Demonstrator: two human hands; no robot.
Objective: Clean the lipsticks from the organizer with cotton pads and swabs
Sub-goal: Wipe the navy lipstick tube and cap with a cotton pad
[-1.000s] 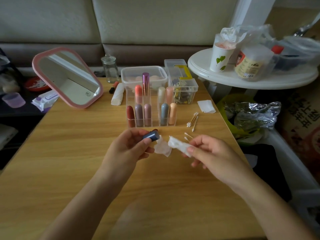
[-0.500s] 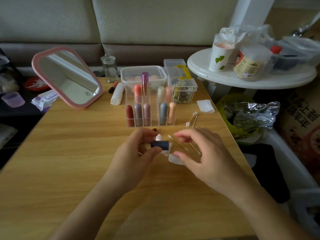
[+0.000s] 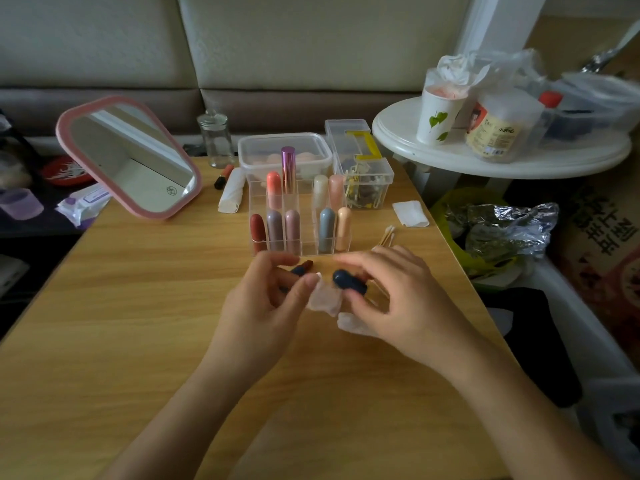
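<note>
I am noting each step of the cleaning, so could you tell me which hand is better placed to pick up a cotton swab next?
Probably the right hand: the cotton swabs lie just beyond it, though it holds the dark cap. The left hand holds the open lipstick.

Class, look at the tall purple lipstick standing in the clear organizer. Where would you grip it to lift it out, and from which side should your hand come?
Grip the purple lipstick by its top end, pinching the round sides, and come from straight above. It stands upright in the organizer and rises above the other lipsticks, so only its top is free. The clear walls and the orange lipstick beside it would probably block a lower grip.
</note>
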